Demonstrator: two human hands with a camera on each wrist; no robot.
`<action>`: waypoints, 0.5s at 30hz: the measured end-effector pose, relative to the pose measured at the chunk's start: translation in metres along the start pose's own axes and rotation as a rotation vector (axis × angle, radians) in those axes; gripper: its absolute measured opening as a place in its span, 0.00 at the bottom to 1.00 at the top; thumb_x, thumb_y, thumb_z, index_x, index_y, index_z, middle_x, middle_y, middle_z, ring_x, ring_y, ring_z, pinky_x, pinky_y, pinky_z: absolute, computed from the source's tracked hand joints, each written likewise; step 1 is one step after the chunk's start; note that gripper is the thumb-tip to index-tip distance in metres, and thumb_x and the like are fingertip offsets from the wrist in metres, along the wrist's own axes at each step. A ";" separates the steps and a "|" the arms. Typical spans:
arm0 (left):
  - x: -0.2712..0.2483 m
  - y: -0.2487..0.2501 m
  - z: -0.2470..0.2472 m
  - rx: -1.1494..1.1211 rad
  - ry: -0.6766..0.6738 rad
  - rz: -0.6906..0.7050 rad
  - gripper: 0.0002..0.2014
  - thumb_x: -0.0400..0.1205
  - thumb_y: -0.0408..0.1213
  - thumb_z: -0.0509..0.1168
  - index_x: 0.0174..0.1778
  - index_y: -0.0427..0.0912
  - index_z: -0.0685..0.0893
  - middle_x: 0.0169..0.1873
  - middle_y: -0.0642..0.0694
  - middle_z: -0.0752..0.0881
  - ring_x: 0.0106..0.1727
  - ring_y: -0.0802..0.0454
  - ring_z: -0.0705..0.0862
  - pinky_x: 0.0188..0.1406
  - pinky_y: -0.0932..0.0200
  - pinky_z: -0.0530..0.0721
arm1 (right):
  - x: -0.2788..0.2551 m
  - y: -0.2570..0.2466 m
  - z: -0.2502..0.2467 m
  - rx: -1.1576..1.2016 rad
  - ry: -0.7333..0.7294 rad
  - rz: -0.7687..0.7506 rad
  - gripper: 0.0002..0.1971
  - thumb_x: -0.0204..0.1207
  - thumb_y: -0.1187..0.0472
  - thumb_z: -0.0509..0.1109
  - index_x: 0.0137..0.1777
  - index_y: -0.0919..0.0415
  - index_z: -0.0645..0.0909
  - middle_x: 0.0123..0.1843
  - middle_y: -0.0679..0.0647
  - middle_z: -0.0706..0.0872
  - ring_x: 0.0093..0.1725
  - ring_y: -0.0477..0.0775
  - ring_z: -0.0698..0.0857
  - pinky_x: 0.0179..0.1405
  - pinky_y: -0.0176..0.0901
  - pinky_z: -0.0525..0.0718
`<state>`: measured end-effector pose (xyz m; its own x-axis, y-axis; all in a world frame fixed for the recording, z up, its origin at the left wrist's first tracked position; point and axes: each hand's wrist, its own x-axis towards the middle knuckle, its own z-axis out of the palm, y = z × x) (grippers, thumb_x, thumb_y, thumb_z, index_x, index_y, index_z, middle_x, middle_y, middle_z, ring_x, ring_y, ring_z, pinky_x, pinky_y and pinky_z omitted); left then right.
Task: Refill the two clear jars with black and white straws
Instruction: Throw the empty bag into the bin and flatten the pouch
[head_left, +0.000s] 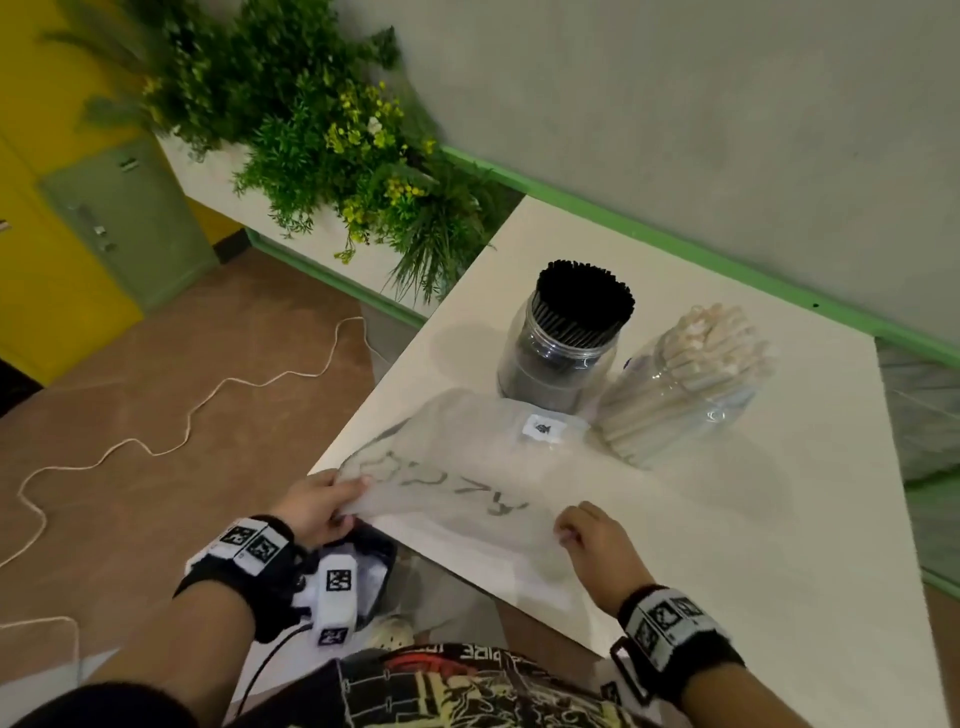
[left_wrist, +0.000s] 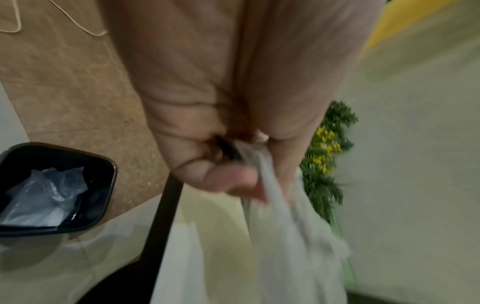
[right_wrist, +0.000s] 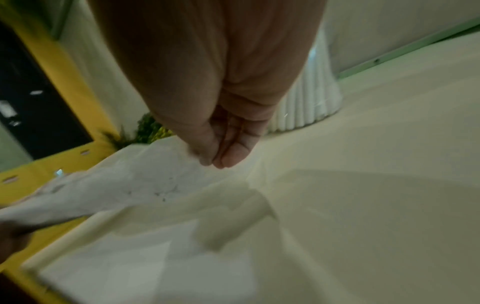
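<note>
Both hands (head_left: 311, 506) (head_left: 592, 535) grip the clear bag (head_left: 467, 467); straws (head_left: 584, 296) point up.

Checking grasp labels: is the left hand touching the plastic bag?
Touching. Left wrist view shows the left hand with fingers pinched round the plastic bag; head view shows it gripping the bag's edge at the table corner.
</note>
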<state>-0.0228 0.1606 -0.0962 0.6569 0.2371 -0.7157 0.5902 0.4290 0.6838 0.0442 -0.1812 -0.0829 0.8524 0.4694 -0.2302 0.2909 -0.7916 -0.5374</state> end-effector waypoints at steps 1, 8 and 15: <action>-0.001 0.003 -0.005 -0.012 -0.003 0.051 0.08 0.75 0.31 0.70 0.43 0.34 0.77 0.29 0.42 0.77 0.21 0.56 0.74 0.12 0.70 0.71 | -0.005 0.006 -0.009 0.020 0.041 0.021 0.08 0.76 0.73 0.63 0.40 0.62 0.79 0.40 0.53 0.78 0.38 0.51 0.77 0.40 0.38 0.73; -0.004 -0.004 -0.026 0.357 0.075 0.112 0.14 0.76 0.21 0.68 0.31 0.36 0.71 0.22 0.44 0.70 0.14 0.59 0.69 0.12 0.71 0.67 | -0.036 0.031 -0.025 -0.130 -0.128 0.003 0.12 0.79 0.71 0.60 0.41 0.53 0.73 0.42 0.49 0.75 0.42 0.50 0.77 0.41 0.32 0.70; -0.014 0.002 -0.012 0.719 0.055 -0.008 0.21 0.70 0.35 0.77 0.54 0.41 0.75 0.44 0.40 0.82 0.39 0.47 0.79 0.26 0.69 0.78 | -0.030 0.042 -0.037 -0.058 -0.386 0.222 0.16 0.67 0.53 0.67 0.55 0.50 0.79 0.54 0.51 0.74 0.51 0.51 0.78 0.52 0.39 0.74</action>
<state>-0.0362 0.1681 -0.0869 0.6382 0.2878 -0.7141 0.7699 -0.2445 0.5895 0.0465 -0.2432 -0.0685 0.6753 0.3883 -0.6270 0.1521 -0.9052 -0.3968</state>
